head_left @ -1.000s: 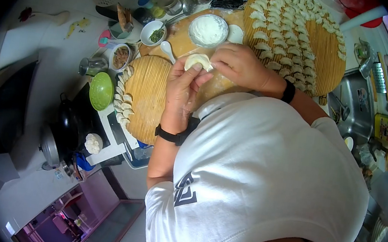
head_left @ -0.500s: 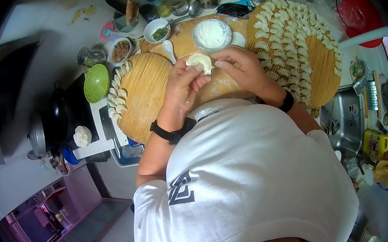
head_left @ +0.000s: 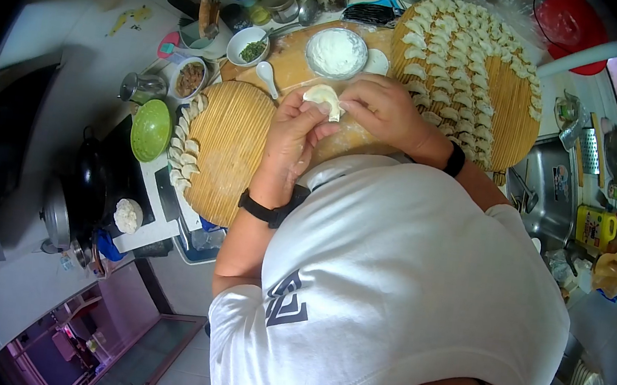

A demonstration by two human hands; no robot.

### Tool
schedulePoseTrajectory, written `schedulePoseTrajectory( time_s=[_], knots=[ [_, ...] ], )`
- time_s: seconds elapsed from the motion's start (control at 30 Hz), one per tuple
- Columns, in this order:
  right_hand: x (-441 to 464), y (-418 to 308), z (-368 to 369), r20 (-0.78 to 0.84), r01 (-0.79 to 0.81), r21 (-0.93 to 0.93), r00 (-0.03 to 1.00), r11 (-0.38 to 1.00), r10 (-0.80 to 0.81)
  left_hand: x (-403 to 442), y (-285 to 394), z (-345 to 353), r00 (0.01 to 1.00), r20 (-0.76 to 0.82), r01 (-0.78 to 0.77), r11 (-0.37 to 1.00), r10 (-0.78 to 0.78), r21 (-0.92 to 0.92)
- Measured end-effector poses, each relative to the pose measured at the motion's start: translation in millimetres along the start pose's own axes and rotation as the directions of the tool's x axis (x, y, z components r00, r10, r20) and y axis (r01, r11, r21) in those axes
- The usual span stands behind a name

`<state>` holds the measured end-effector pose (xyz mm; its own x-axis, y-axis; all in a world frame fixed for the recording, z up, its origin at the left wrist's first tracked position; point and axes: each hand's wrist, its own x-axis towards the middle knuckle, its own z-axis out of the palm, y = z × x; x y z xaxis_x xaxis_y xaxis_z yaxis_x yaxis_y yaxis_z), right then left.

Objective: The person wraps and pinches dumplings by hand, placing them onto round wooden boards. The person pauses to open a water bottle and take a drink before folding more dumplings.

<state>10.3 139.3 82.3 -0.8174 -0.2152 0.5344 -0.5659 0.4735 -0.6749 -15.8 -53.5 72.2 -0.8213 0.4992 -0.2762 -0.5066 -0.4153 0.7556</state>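
Note:
A pale, folded dumpling (head_left: pixel 322 98) is held over the floured wooden board (head_left: pixel 353 138). My left hand (head_left: pixel 294 130) is closed on it from below, thumb on its front. My right hand (head_left: pixel 388 110) is closed at the dumpling's right end, thumb and index finger pinching its edge. Behind my hands is a bowl of white flour (head_left: pixel 336 53), with a round wrapper (head_left: pixel 377 62) beside it. A white spoon (head_left: pixel 266 79) lies to the left of the bowl.
A round slatted tray (head_left: pixel 229 153) at left bears dumplings along its left edge; a larger one (head_left: pixel 509 132) at right holds many rows. Left are a green bowl (head_left: pixel 151 130), a meat bowl (head_left: pixel 188 78) and a herb bowl (head_left: pixel 248 46). A sink (head_left: pixel 552 190) is at right.
My right hand has come back to the dumpling's right end after standing slightly apart from it. The dumpling's right end now bends further down. The whole view has shifted a little.

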Motion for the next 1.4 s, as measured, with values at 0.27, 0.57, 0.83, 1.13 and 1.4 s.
schedulePoseTrajectory(
  time_s=[0.27, 0.57, 0.83, 1.13, 1.4],
  knots=[
    [-3, 0, 3, 0.019, -0.175, 0.18, 0.984, 0.968, 0.174, 3, 0, -5, 1.0, -0.011, 0.007, 0.996, -0.009, -0.094],
    [-3, 8, 0, 0.025, -0.172, 0.161, 0.985, 0.972, 0.17, 3, -5, -4, 0.999, 0.023, 0.025, 0.999, -0.024, -0.035],
    [-3, 8, -3, 0.022, 0.028, 0.002, 0.999, 1.0, -0.028, -1, -3, 4, 0.998, -0.008, 0.056, 0.998, -0.056, -0.016],
    [-6, 8, -6, -0.011, -0.197, 0.241, 0.979, 0.95, 0.206, -1, -2, -1, 0.999, -0.007, 0.05, 0.998, -0.05, -0.042],
    [-5, 17, -6, 0.1, -0.113, 0.143, 0.99, 0.983, 0.1, 0, -6, -1, 0.996, 0.022, 0.084, 0.996, -0.084, 0.012]
  ],
)
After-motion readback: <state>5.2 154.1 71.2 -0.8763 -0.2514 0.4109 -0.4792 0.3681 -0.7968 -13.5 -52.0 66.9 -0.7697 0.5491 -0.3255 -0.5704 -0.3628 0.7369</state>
